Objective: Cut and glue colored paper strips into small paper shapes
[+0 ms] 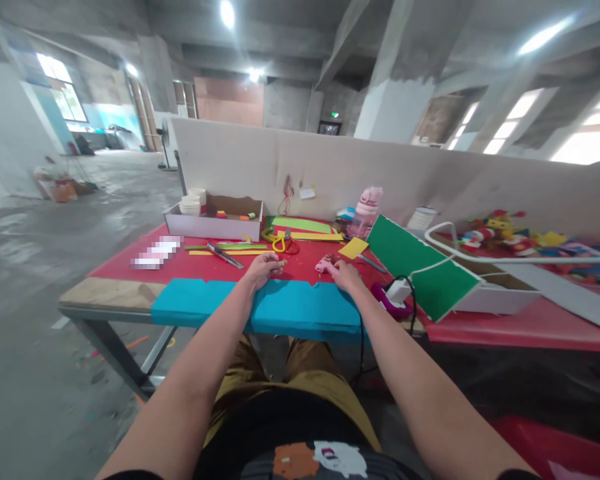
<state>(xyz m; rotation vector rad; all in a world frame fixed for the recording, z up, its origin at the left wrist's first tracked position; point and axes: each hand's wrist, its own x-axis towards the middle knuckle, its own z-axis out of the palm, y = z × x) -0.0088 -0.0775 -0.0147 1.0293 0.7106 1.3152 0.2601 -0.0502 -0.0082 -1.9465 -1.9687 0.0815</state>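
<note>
Pinched in the fingers of my left hand [265, 267] is a small green piece [282, 263], above the red table cover near the blue front cloth [300, 303]. My right hand [347, 275] is closed on a small pink object [326, 265] that looks like a glue gun, its tip pointing left toward my left hand. Behind the hands lie yellow-handled scissors [279, 244] and red-handled ones [293, 247]. A utility knife [225, 255] rests left of my left hand, beside green and yellow strips [230, 247].
A white box [213, 228] with paper cups stands at the back left. On the right are a green board [420, 267], a purple power socket [393, 301] with a white plug, a white lamp arm, and a pink bottle [367, 210] behind a yellow card [353, 248].
</note>
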